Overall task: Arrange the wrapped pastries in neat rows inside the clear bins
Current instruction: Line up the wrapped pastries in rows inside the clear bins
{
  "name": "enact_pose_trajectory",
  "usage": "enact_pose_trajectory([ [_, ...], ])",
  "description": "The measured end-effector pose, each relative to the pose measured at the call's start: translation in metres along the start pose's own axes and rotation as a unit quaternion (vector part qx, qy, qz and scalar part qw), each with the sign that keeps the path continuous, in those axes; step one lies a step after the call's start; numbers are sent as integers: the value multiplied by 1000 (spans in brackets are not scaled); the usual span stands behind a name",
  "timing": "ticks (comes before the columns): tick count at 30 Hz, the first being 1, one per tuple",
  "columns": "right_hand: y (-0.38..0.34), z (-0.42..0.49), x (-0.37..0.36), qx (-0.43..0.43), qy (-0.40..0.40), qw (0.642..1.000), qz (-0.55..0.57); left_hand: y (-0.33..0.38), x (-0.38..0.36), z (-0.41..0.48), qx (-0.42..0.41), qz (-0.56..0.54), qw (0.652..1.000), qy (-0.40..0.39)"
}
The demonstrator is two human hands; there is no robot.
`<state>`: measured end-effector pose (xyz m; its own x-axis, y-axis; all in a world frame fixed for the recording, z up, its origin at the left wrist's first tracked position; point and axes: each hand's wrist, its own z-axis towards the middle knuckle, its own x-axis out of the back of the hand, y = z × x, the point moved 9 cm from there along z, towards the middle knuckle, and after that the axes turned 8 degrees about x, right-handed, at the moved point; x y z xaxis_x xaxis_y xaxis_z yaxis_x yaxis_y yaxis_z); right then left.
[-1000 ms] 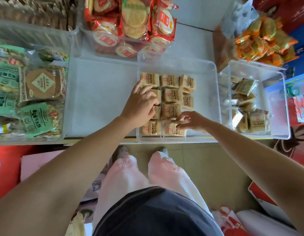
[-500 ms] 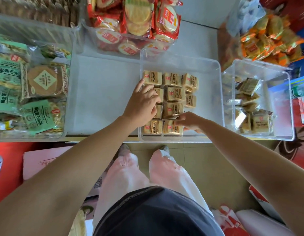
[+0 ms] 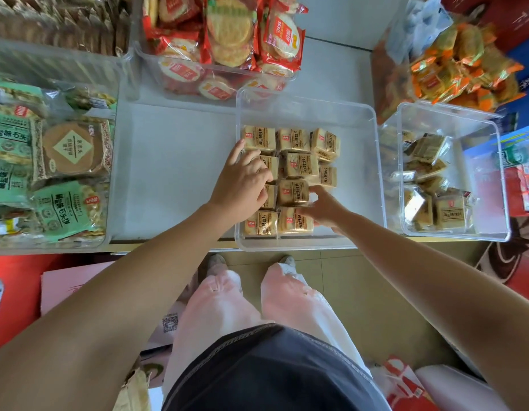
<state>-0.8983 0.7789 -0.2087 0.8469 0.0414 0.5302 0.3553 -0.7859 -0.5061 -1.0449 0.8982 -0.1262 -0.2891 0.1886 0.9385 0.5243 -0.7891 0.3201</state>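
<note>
Several square tan wrapped pastries (image 3: 298,166) lie in rows in the left half of a clear bin (image 3: 358,120) at the shelf's front edge. My left hand (image 3: 242,185) rests flat on the left column of pastries, fingers spread, covering two of them. My right hand (image 3: 324,207) touches the right side of the pastry (image 3: 292,192) in the third row, fingers curled against it; it grips nothing that I can see. A second clear bin (image 3: 453,120) to the right holds several loose pastries (image 3: 448,213) in a jumble.
A bin of green and brown cracker packs (image 3: 70,149) stands at the left. A bin of red rice-cracker packs (image 3: 227,40) sits behind. Orange wrapped snacks (image 3: 459,69) are piled at the back right. White shelf surface (image 3: 174,161) lies between bins. My feet stand below the shelf edge.
My right hand has slid slightly up and left, from the bottom-row pastry to the one in the third row. My left hand stays on the left column.
</note>
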Motion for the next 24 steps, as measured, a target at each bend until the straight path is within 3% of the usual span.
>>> enact_pose_trajectory([
  [4, -6, -1, 11, 3, -18, 998, -56, 1, -3, 2, 6, 43, 999, -28],
  [7, -29, -3, 43, 61, 39, 991, -110, 8, -1, 12, 1, 49, 998, -33],
  [13, -69, -36, 127, 248, 87, 965, 13, 66, 5, 68, -17, -43, 999, -21],
  [19, 23, -42, 232, 202, 211, 956, 18, 167, -13, 122, -71, -130, 988, -53],
  [21, 60, -37, 252, 185, 201, 961, -41, 205, -31, 133, -106, -125, 983, -85],
  [24, 104, -23, 255, 165, 101, 975, -114, 244, -70, 143, -100, -75, 979, -163],
])
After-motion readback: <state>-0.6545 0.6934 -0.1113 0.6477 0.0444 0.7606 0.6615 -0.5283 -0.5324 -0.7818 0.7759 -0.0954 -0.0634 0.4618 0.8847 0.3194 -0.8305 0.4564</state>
